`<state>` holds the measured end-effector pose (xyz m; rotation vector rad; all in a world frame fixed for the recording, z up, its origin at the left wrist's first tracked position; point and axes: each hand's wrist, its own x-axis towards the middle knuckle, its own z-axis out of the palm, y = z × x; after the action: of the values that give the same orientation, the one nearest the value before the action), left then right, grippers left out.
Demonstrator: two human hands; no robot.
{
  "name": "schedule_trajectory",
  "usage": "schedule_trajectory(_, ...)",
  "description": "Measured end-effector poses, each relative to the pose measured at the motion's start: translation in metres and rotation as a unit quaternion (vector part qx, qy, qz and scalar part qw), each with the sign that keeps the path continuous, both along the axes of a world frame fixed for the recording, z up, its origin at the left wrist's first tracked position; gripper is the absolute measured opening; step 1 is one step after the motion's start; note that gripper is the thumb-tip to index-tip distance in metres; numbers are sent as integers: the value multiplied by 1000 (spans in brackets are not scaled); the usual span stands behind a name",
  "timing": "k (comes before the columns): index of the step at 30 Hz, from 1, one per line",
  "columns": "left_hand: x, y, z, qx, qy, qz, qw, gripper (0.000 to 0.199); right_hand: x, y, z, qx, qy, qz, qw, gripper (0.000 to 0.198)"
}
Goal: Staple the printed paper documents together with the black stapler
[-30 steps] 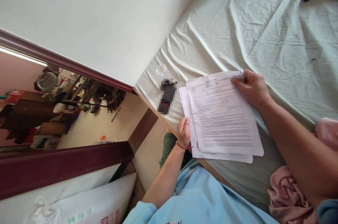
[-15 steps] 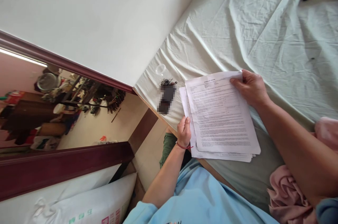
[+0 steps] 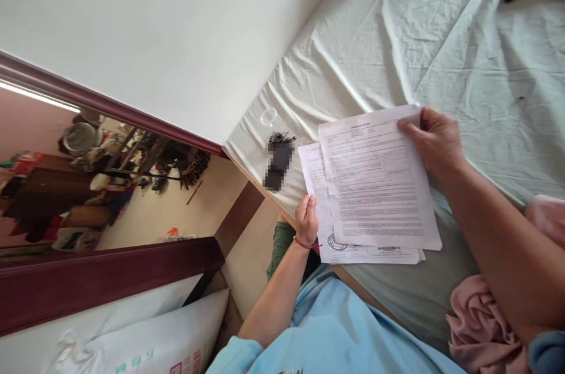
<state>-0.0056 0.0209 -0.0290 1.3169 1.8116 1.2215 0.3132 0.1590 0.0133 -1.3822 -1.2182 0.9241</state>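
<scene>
Between my hands are printed paper sheets. My right hand (image 3: 436,136) pinches the upper right corner of the top sheet (image 3: 379,186), thumb on the printed face. My left hand (image 3: 306,221), a red string at the wrist, grips the left edge of the papers underneath (image 3: 316,186). The top sheet lies shifted up and right over them, so their left side and lower strip show. A round stamp mark is visible at the lower left of the lower papers. They are held over the edge of the cloth-covered surface.
A pale green cloth (image 3: 441,39) covers the surface. Near its left corner lie a clear plastic cup or lid (image 3: 268,116) and a blurred dark object (image 3: 279,165). Pink cloth (image 3: 481,321) is bunched at lower right. White sacks (image 3: 168,333) stand lower left, below a maroon frame (image 3: 110,268).
My right hand has moved up and to the right with the top sheet, uncovering more of the papers below, including the stamp. My left hand has stayed almost still.
</scene>
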Motion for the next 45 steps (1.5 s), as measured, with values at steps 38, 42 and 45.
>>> schedule_trajectory(38,13,-3,19,-5,103,-104,989,59,-49,-20,12,238,-279,-12,930,34)
schedule_trajectory(42,15,-5,21,-13,126,-153,980,58,-61,-31,23,260,-273,59,924,33)
schedule_trajectory(45,16,-6,23,-12,144,-176,974,56,-67,-34,22,274,-261,91,921,34)
